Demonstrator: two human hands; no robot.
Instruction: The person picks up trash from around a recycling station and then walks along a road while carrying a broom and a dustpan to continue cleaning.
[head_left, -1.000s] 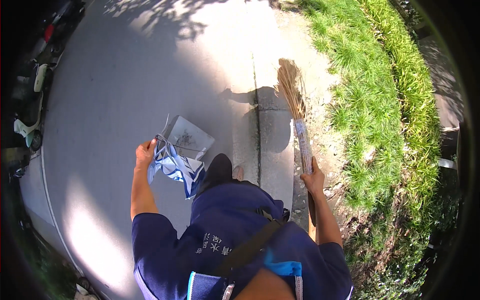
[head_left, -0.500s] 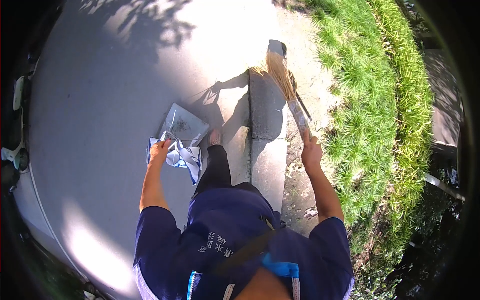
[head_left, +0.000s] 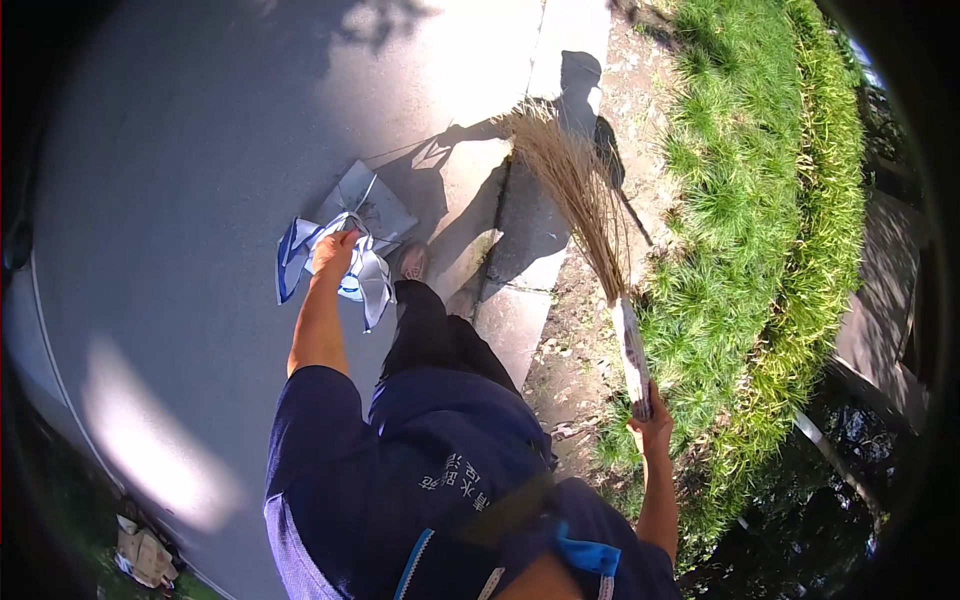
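My left hand (head_left: 335, 252) is closed round the upper end of a dustpan's thin handle. A blue and white cloth or bag (head_left: 374, 283) hangs bunched about that hand and partly covers the handle. Below it, the pale grey dustpan (head_left: 392, 214) is at the road surface, just ahead of my foot. In my right hand (head_left: 654, 428) is the wrapped grip of a straw broom (head_left: 578, 190). Its long bristles fan out forward and to the left, over the kerb and the dirt strip. Whether the bristle tips touch the ground I cannot tell.
Grey road (head_left: 180, 280) spreads out on the left, with a sunlit patch low down. A stone kerb (head_left: 515, 315) and a strip of bare dirt (head_left: 575, 365) lie on the right, then long grass (head_left: 730, 150). A brownish pile (head_left: 145, 555) sits at the lower left.
My right hand has drawn back toward my body with the broom, whose bristles now spread wider to the left. My left hand and the cloth have risen slightly over the dustpan. My view has turned.
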